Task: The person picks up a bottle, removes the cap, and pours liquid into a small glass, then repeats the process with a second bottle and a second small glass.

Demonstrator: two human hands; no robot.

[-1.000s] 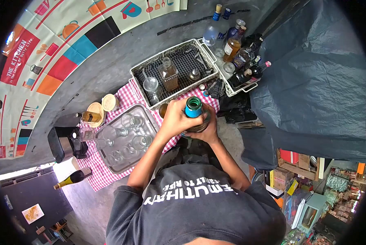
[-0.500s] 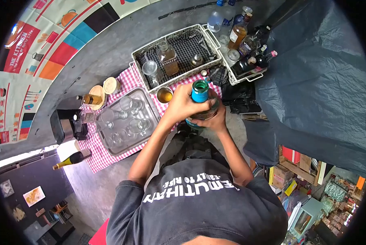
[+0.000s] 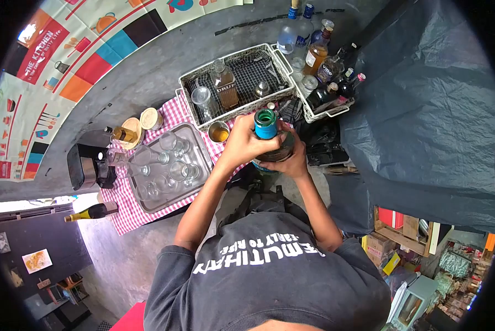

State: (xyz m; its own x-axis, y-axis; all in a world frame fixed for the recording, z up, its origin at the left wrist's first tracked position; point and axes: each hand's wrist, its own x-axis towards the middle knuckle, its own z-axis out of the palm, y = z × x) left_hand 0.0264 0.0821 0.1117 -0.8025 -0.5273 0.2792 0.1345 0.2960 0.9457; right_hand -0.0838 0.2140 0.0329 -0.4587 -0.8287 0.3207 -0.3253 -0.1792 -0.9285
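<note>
Both my hands are wrapped round a green glass bottle (image 3: 265, 130) with a blue neck label, held upright in front of my chest. My left hand (image 3: 246, 140) grips its upper part from the left side. Lower down, my right hand (image 3: 292, 157) closes round the body from the right. The bottle's mouth shows uncapped, and its body is mostly hidden by my fingers. Just left of the bottle, a metal cup (image 3: 218, 132) with amber liquid stands on the pink checked cloth (image 3: 123, 216).
A grey tray (image 3: 148, 205) holds several glasses. Behind it, a white wire basket (image 3: 231, 114) contains a carafe, a square bottle (image 3: 225, 88) and a small metal piece. Several liquor bottles (image 3: 317, 55) crowd a second basket at right. A dark tarp (image 3: 424, 110) hangs on the right.
The head view has shifted slightly, so the baskets and bottles sit a little lower in it. Both hands keep their hold on the green bottle.
</note>
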